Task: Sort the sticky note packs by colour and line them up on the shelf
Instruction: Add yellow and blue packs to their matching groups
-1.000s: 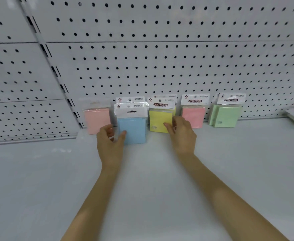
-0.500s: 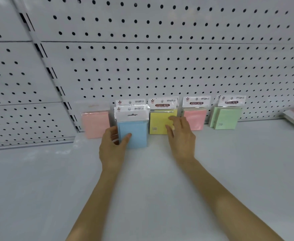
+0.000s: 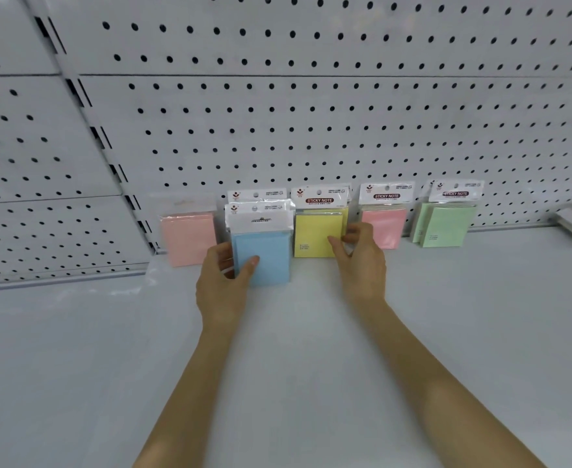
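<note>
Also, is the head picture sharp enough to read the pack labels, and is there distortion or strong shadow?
Head view: wide-angle distortion bends the pegboard seams; light is soft and even, with only faint shadows; "STICKY NOTE" reads on the yellow pack; the small print is illegible; the far-left pink pack looks hazy.

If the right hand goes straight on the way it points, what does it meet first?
The front yellow pack: the right hand pinches its right edge, so going on would likely push it back toward the pegboard wall. Depth there is hard to judge.
</note>
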`<act>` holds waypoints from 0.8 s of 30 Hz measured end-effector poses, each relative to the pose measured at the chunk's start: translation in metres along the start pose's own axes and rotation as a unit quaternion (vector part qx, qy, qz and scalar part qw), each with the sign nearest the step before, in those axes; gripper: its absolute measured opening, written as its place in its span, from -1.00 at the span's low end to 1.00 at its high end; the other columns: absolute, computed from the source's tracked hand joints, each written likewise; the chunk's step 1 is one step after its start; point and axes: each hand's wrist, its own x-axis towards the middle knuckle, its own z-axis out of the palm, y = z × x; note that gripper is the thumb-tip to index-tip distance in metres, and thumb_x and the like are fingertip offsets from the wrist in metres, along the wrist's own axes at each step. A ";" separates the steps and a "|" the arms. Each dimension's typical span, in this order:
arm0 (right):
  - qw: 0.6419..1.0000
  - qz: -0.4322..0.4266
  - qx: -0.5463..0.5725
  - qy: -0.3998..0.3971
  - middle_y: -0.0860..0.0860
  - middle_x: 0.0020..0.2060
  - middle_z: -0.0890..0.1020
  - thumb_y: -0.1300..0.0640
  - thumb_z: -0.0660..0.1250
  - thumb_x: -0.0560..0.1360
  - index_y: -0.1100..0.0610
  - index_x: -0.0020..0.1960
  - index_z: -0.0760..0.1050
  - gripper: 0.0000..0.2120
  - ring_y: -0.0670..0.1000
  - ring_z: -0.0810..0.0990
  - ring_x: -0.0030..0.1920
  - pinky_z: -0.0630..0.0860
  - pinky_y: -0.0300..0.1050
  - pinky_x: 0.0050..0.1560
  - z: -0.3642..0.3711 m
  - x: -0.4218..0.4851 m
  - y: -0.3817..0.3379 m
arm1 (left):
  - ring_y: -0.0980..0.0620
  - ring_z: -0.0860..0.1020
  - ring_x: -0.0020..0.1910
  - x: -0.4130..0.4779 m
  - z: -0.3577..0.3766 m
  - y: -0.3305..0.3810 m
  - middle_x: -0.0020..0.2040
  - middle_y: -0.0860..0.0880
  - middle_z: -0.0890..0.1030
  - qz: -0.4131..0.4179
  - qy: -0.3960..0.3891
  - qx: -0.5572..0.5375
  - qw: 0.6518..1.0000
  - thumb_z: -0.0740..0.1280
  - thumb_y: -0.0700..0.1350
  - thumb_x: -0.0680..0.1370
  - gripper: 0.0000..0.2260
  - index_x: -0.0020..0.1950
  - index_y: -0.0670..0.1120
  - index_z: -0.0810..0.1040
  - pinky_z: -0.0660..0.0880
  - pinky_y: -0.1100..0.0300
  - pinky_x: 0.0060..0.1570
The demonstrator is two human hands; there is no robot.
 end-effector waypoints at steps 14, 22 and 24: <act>0.992 0.073 0.098 -0.024 -0.09 -0.23 0.55 0.00 0.48 0.39 0.01 -0.08 0.47 -0.78 0.03 0.57 -0.21 0.55 0.12 -0.04 0.005 0.012 0.008 | 0.08 0.59 0.02 -0.001 0.000 0.000 0.04 0.14 0.60 0.001 0.003 -0.008 1.000 0.47 -0.03 0.44 -0.68 0.14 0.07 0.47 0.51 0.03 0.13; 0.995 0.056 0.069 -0.045 0.03 -0.10 0.54 0.01 0.44 0.43 0.06 -0.13 0.44 -0.80 -0.10 0.47 -0.25 0.36 -0.19 -0.15 0.003 0.011 0.006 | 0.07 0.59 0.02 -0.001 0.001 0.002 0.04 0.13 0.60 0.001 0.002 -0.008 1.000 0.48 -0.03 0.44 -0.67 0.14 0.06 0.47 0.51 0.03 0.12; 0.994 0.058 0.085 -0.035 0.04 -0.13 0.53 0.04 0.44 0.44 0.07 -0.14 0.45 -0.82 -0.16 0.44 -0.29 0.33 -0.21 -0.16 0.002 0.011 0.008 | 0.06 0.59 0.02 0.000 0.001 0.001 0.04 0.13 0.60 0.001 0.003 -0.009 1.000 0.48 -0.03 0.43 -0.67 0.14 0.06 0.47 0.51 0.03 0.12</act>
